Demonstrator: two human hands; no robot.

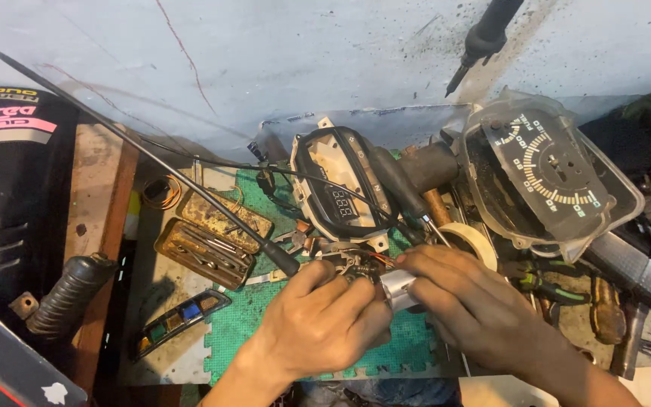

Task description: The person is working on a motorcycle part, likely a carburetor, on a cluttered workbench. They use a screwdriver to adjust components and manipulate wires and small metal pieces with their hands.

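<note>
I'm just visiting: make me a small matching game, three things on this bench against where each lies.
Things:
1. speedometer dial
2. rusty tin box
3. small silver cylinder

Places:
A. between the left hand and the right hand
B. far right, tilted under a clear cover
C. lying open, left of the green mat

Pairs: 1-B, 2-C, 3-A

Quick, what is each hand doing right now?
Left hand: closed, fingers pinching a small part with wires and springs.
Right hand: closed around a small silver cylinder.
</note>
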